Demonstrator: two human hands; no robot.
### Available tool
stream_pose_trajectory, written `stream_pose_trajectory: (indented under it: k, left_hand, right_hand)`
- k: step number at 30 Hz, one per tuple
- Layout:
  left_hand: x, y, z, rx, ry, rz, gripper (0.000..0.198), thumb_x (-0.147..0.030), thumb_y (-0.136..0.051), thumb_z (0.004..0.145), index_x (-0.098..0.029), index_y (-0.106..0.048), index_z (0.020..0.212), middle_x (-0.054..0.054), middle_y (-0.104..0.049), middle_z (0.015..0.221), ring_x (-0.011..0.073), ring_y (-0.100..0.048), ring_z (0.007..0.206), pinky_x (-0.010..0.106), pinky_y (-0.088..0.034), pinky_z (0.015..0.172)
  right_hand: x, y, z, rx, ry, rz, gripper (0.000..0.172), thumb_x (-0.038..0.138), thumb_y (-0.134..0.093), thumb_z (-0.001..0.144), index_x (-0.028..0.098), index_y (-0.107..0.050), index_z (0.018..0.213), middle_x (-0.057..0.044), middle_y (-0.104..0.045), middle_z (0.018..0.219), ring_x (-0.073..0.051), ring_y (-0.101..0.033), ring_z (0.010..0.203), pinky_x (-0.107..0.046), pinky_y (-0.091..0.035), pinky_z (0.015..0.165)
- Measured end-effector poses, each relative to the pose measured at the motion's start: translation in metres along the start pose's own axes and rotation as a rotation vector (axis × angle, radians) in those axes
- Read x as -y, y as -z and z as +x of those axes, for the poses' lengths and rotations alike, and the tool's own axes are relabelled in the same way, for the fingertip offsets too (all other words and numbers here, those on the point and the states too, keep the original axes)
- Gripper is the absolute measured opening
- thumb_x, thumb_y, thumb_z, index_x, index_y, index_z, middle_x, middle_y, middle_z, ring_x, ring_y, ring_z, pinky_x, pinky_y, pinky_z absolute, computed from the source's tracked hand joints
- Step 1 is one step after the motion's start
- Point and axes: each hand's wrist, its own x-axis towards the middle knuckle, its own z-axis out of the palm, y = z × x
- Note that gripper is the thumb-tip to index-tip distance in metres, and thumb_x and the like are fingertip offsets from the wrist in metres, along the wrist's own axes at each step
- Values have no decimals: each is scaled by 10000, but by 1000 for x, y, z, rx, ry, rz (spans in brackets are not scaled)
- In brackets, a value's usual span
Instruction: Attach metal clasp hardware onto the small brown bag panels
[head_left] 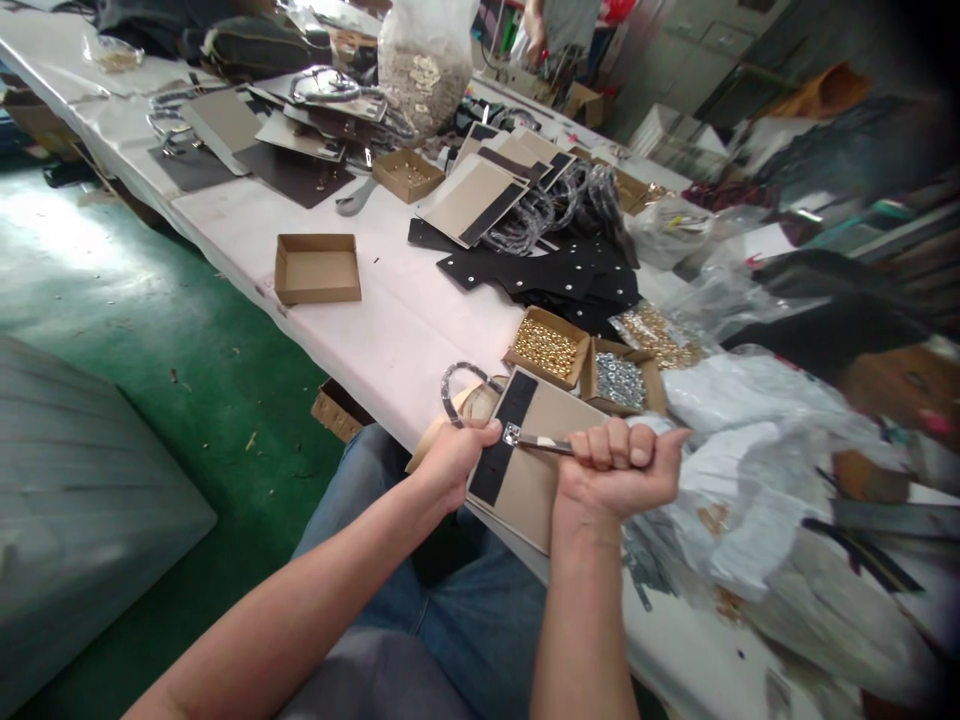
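A tan card panel (547, 440) with a black strip (504, 440) lies at the table's near edge. My left hand (454, 460) is closed on the panel's left edge, beside a braided loop handle (459, 378). In a fist, my right hand (619, 470) grips a small metal wrench (536, 441). The wrench head sits on the black strip, close to my left thumb.
Small cardboard boxes hold gold studs (546, 347) and silver washers (621, 380) just behind the panel. An empty box (316, 268) stands to the left. Black pieces (570, 275), stacked panels (480, 190), plastic bags (750, 440) and a filled sack (424, 70) crowd the white table (390, 330). Another person stands at the far end.
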Motion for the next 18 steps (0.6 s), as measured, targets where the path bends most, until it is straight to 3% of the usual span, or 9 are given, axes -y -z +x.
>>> stream_pose_trajectory:
  k: [3, 9, 13, 18]
  left_hand:
    - [-1, 0, -1, -8, 36, 50, 244, -368, -903, 838, -143, -829, 895, 122, -825, 857, 263, -751, 749, 421, -617, 823]
    - [1, 2, 0, -3, -57, 65, 347, -461, -979, 759, -173, -798, 831, 94, -796, 822, 291, -750, 850, 444, -610, 906]
    - [1, 1, -1, -9, -90, 73, 323, -456, -962, 776, -186, -786, 801, 87, -781, 780, 311, -751, 906, 438, -613, 905]
    - [-1, -1, -3, -29, -68, 88, 211, -361, -866, 848, -184, -768, 785, 78, -776, 801, 272, -725, 851, 424, -597, 899]
  right_hand:
    - [-2, 6, -1, -19, 2, 42, 726, 592, -778, 1058, 229, -289, 662, 114, -216, 543, -63, -133, 390, -283, -82, 382]
    - [-6, 8, -1, -48, -7, 56, 754, 600, -809, 1026, 236, -261, 658, 121, -189, 546, -62, -125, 381, -291, -71, 376]
    - [-8, 1, -3, -78, 22, 18, 739, 594, -783, 1039, 240, -258, 656, 124, -170, 547, -66, -115, 381, -282, -74, 370]
    - [-8, -17, -9, -76, 61, -99, 706, 612, -701, 1084, 237, -290, 649, 118, -197, 541, -69, -108, 389, -272, -108, 373]
